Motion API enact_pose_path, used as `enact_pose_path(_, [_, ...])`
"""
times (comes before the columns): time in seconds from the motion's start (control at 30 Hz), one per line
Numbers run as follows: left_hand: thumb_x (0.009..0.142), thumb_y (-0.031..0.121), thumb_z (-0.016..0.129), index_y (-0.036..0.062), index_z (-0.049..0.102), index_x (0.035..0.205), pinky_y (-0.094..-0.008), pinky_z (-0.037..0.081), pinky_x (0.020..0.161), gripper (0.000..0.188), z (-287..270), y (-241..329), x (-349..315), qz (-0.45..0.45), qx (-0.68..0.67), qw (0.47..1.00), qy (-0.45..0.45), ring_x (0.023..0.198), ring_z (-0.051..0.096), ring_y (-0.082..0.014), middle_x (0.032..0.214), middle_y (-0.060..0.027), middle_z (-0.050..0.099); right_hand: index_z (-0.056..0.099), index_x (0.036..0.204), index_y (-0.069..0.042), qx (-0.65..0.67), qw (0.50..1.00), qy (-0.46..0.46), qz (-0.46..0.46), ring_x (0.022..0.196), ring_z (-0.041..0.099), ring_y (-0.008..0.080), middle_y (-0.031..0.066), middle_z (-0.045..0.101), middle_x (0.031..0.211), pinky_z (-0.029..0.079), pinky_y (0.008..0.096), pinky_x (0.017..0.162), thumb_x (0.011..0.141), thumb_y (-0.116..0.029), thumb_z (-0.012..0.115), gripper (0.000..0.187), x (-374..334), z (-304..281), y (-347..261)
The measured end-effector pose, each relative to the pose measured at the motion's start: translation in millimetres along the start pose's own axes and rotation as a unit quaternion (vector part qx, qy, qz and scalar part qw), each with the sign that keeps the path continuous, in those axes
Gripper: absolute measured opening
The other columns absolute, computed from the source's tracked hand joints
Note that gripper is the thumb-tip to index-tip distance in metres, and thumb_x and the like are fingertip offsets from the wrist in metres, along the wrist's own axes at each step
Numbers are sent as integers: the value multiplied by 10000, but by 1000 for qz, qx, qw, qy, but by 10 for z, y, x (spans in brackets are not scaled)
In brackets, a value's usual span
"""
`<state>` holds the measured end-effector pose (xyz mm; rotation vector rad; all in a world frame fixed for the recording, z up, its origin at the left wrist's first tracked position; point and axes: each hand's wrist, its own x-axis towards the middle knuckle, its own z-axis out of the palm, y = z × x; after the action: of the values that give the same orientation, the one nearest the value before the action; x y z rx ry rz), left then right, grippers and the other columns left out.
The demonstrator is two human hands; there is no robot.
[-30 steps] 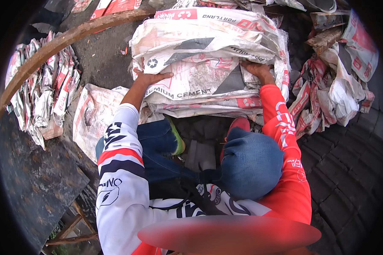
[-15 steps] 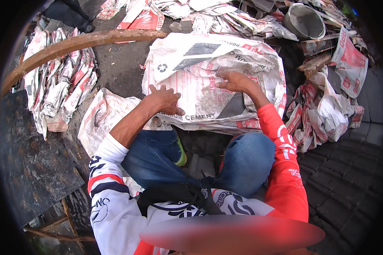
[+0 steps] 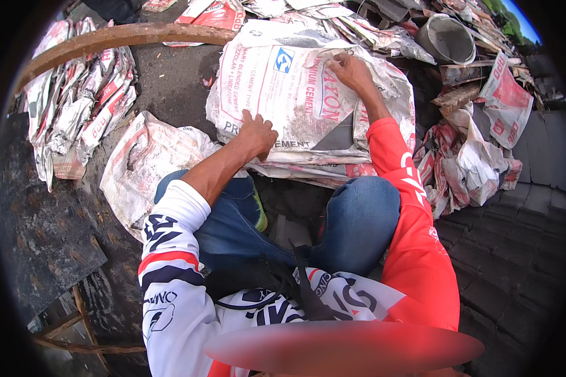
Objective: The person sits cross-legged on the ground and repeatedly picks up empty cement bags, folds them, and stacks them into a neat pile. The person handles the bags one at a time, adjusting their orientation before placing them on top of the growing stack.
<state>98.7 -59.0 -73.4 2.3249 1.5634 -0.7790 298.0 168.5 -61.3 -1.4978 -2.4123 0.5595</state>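
Note:
An empty white cement sack [image 3: 277, 94] with red and dark print lies on top of a flat stack of similar sacks in front of my knees. On its near left part rests my left hand [image 3: 258, 134], fingers apart and pressing on the surface. Further up and to the right, my right hand [image 3: 353, 71] has its fingers bent and pinching a crumpled fold of the sack. The sack's right side is wrinkled and rucked up beside that hand. Beneath it, the edges of other sacks [image 3: 314, 171] show.
A bundle of folded sacks [image 3: 85, 100] lies at the far left under a curved wooden beam [image 3: 132, 34]. A loose dirty sack [image 3: 151, 163] is by my left knee. Crumpled sacks [image 3: 468, 166] lie at right, near a grey bucket [image 3: 448, 39]. Dark blocks [image 3: 503, 232] cover the right side.
The folded-over flap on the top sack has been spread away, baring more of its printed face. My right hand has moved farther away, its fingers now at a fold; my left hand still presses the sack.

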Motion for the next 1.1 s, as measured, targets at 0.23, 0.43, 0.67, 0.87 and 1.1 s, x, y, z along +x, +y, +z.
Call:
enact_pose_path(0.23, [787, 83, 664, 118, 696, 1102, -651, 406, 854, 319, 86, -234, 101, -50, -63, 995, -67, 1124, 593, -288, 1105, -53, 661, 642, 1202, 6, -1, 989, 95, 112, 1086, 624, 395, 250, 649, 1161, 480, 418, 934, 907, -406, 585, 510, -1562, -25, 1097])
enact_pose_path(0.43, [821, 16, 606, 65, 728, 1038, -704, 454, 820, 253, 94, -185, 126, 6, -85, 995, -56, 1018, 679, -335, 1094, -137, 705, 571, 1320, -140, -241, 960, -102, 100, 1238, 519, 348, 175, 585, 1291, 323, 616, 1008, 807, -552, 666, 664, -2073, 227, 1128])
enact_pose_path(0.67, [796, 4, 626, 56, 727, 980, -641, 494, 760, 216, 218, -208, 254, 26, -126, 992, -11, 988, 686, -338, 1042, -136, 709, 613, 1053, -47, -267, 961, -59, 47, 957, 661, 388, 235, 677, 996, 467, 567, 838, 814, -387, 678, 421, -1873, 295, 963])
enact_pose_path(0.87, [798, 13, 594, 72, 717, 951, -539, 530, 744, 205, 134, -139, 192, 56, -159, 986, -4, 947, 685, -344, 1007, -152, 701, 607, 890, -20, -246, 957, 105, 115, 730, 664, 452, 261, 670, 794, 512, 546, 661, 866, -235, 538, 227, -1903, -199, 1014])
enact_pose_path(1.1, [796, 25, 584, 47, 708, 954, -490, 548, 741, 202, 46, 38, 132, 127, -155, 979, 30, 889, 689, -357, 973, -164, 704, 658, 1046, -28, -243, 956, -42, 161, 953, 650, 421, 243, 681, 989, 504, 508, 823, 913, -293, 520, 327, -2117, -687, 1246])
